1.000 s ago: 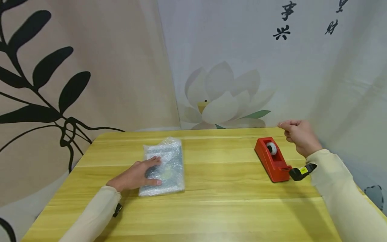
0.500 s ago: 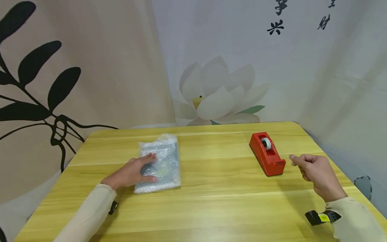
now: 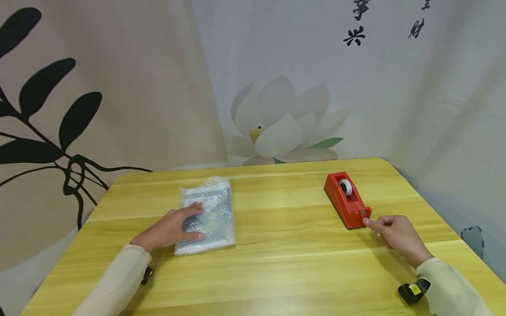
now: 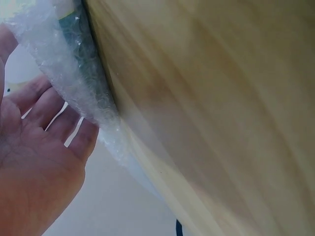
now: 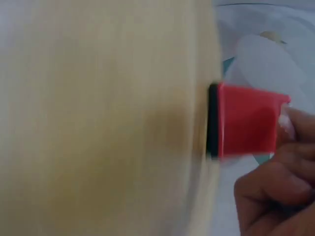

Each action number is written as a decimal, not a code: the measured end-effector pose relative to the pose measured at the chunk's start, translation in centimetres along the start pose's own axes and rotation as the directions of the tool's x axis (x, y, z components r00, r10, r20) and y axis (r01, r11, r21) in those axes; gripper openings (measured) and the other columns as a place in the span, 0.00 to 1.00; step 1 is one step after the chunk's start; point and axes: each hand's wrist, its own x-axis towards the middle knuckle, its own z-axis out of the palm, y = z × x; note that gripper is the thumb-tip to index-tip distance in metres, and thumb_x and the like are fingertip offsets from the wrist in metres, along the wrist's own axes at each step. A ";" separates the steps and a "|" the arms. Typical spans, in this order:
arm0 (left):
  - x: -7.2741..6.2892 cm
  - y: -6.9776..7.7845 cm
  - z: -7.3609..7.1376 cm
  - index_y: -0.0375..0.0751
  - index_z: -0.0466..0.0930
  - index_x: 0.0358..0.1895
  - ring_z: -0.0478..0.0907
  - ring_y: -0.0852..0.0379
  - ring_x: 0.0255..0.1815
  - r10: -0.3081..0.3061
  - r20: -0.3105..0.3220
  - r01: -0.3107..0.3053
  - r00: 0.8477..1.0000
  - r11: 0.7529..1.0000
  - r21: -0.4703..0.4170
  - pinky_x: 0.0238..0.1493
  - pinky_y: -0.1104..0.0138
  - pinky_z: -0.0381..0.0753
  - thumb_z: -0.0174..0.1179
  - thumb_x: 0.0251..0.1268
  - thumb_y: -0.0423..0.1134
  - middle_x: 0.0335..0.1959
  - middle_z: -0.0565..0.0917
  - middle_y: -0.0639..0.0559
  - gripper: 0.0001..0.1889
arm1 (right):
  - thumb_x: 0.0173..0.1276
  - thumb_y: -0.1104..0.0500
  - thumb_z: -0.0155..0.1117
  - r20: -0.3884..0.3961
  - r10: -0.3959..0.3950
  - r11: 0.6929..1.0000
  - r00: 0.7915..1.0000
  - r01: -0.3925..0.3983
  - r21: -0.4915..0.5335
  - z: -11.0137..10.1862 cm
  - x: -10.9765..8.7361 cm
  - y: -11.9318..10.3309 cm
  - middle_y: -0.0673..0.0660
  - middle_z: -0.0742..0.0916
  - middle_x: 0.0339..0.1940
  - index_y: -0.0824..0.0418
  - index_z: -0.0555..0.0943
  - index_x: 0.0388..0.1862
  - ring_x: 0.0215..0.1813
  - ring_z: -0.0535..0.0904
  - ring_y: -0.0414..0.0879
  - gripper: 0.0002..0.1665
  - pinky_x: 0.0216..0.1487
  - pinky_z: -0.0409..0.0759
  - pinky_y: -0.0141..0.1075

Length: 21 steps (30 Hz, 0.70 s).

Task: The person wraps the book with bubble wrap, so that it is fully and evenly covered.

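Observation:
A flat, book-shaped package in bubble wrap (image 3: 219, 224) lies on the table, its dark bluish cover with a pale yellow patch blurred by the wrap. My left hand (image 3: 174, 228) rests on its left part, thumb and fingers spread. To the right stands a red tape dispenser (image 3: 340, 199) with a white-cored roll of tape (image 3: 345, 187). At its front cutter end, my right hand (image 3: 401, 237) pinches clear tape between thumb and forefinger; a shiny bit shows below the thumb. The right wrist view catches the dispenser's red front (image 5: 248, 120) beside the curled fingers.
The wooden table (image 3: 276, 281) has its back edge close to a hanging cloth (image 3: 296, 52) printed with a lotus and dark leaves. Between package and dispenser lies bare tabletop. Each wrist carries a small black camera.
My right hand has come down and toward me from beyond the dispenser, then left to its cutter end. The left hand stays on the package. The head view has shifted slightly.

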 end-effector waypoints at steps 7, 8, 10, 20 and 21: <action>0.6 0.1 0.3 0.36 0.62 0.76 0.51 0.35 0.81 0.018 -0.004 -0.018 1.000 1.000 0.012 0.76 0.37 0.57 0.67 0.58 0.63 0.81 0.56 0.40 0.49 | 0.70 0.54 0.67 -0.111 -0.306 0.887 0.946 0.241 -0.395 -0.9 0.8 -0.9 0.45 0.69 0.12 0.58 0.75 0.16 0.18 0.62 0.38 0.22 0.24 0.58 0.30; 0.6 0.1 0.3 0.36 0.62 0.76 0.52 0.35 0.81 0.017 -0.006 -0.017 1.000 1.000 0.013 0.76 0.37 0.57 0.67 0.58 0.63 0.81 0.56 0.40 0.49 | 0.68 0.55 0.68 -0.107 -0.327 0.873 0.939 0.256 -0.416 -1.0 0.9 -1.0 0.45 0.69 0.12 0.58 0.75 0.16 0.18 0.62 0.39 0.21 0.24 0.58 0.30; 0.5 0.1 0.3 0.36 0.63 0.75 0.51 0.35 0.82 0.014 -0.009 -0.014 1.000 1.000 0.012 0.76 0.37 0.57 0.67 0.58 0.63 0.81 0.57 0.39 0.48 | 0.67 0.56 0.69 -0.088 -0.344 0.856 0.935 0.274 -0.439 -1.1 1.2 -1.3 0.46 0.70 0.11 0.57 0.75 0.15 0.18 0.63 0.40 0.21 0.24 0.58 0.30; 0.1 0.1 -0.3 0.32 0.65 0.74 0.54 0.32 0.80 0.028 -0.030 -0.027 0.999 0.999 0.022 0.74 0.37 0.60 0.67 0.58 0.63 0.80 0.58 0.36 0.48 | 0.64 0.56 0.72 0.058 -0.273 0.834 0.960 0.266 -0.484 -2.2 3.0 -3.0 0.45 0.67 0.11 0.57 0.72 0.11 0.19 0.62 0.40 0.24 0.23 0.57 0.30; 0.0 0.1 -0.5 0.32 0.65 0.74 0.54 0.32 0.80 0.029 -0.039 -0.028 0.999 0.999 0.016 0.74 0.37 0.60 0.67 0.58 0.62 0.79 0.59 0.36 0.48 | 0.62 0.56 0.73 0.072 -0.261 0.822 0.963 0.261 -0.506 -2.2 3.4 -3.2 0.44 0.66 0.11 0.56 0.71 0.11 0.19 0.62 0.40 0.25 0.23 0.57 0.30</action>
